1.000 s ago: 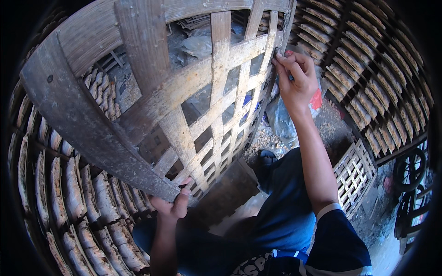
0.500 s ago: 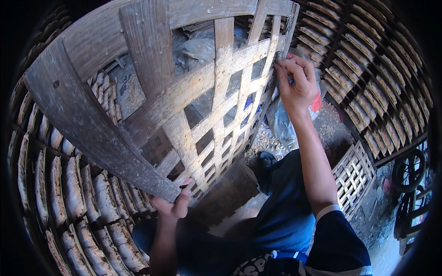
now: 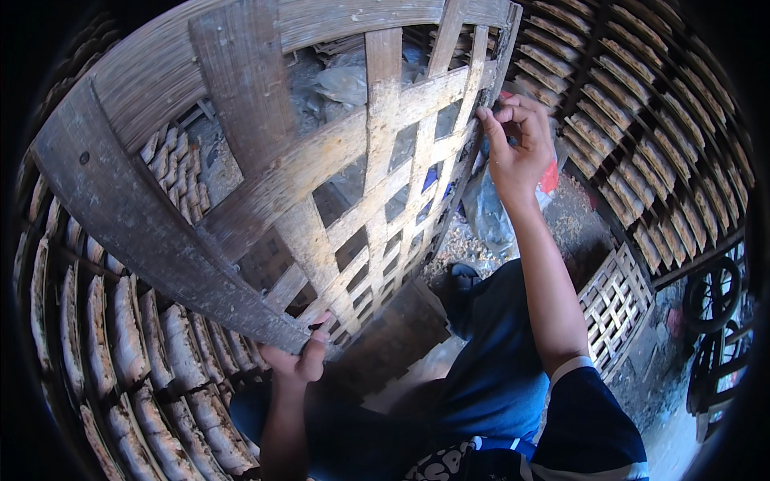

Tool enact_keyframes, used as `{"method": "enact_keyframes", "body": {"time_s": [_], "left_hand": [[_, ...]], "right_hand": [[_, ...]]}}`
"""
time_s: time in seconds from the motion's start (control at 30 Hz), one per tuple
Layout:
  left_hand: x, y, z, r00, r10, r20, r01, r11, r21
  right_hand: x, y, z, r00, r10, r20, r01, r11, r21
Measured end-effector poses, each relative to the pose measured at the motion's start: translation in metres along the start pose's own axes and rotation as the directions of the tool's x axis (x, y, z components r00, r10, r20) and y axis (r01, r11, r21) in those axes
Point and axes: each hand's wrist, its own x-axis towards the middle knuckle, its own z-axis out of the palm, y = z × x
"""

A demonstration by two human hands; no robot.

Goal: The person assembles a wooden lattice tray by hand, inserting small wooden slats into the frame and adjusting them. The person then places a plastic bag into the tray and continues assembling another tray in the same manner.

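Observation:
A woven slatted wooden rack [image 3: 249, 196] with weathered grey side rails is held tilted up in front of me. My left hand [image 3: 298, 361] grips the near lower end of its rail, thumb on top and fingers underneath. At the rack's far right edge, my right hand [image 3: 520, 148] has thumb and forefinger pinched together, the thumb against the dark edge rail. A small dark bit shows near those fingertips; I cannot tell what is between them.
Tall shelves of curved, pale pieces in rows [image 3: 128, 337] curve along the left, with similar rows [image 3: 634, 120] on the right. A second woven rack [image 3: 618, 309] leans beside my right leg. Clear plastic sheeting [image 3: 489, 212] and wood scraps lie on the floor. Dark tyres [image 3: 714, 297] stand far right.
The rack's near left side has swung slightly left and down. My right thumb and forefinger have shifted a little at the edge, and the left hand keeps its grip.

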Motion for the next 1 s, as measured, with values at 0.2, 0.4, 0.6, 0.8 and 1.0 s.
{"method": "enact_keyframes", "body": {"time_s": [0.2, 0.4, 0.6, 0.8, 1.0], "left_hand": [[0.006, 0.0, 0.0, 0.996, 0.091, -0.015, -0.09, 0.995, 0.041], [0.0, 0.011, 0.012, 0.986, -0.128, -0.107, 0.114, 0.985, -0.133], [0.0, 0.005, 0.004, 0.998, -0.062, -0.031, 0.06, 0.997, -0.05], [0.004, -0.001, 0.0, 0.997, 0.082, 0.017, -0.083, 0.995, 0.059], [-0.003, -0.004, 0.0, 1.0, -0.017, -0.001, 0.017, 0.999, 0.048]], "right_hand": [[0.002, -0.007, -0.002, 0.998, 0.045, 0.049, -0.044, 0.999, -0.011], [0.005, -0.006, -0.004, 0.997, -0.05, 0.067, 0.056, 0.995, -0.08], [0.006, -0.006, -0.005, 0.996, -0.034, 0.083, 0.039, 0.997, -0.069], [0.008, -0.002, -0.005, 0.994, -0.065, 0.086, 0.069, 0.996, -0.047], [0.004, -0.001, -0.004, 0.985, -0.133, 0.106, 0.142, 0.987, -0.074]]}}
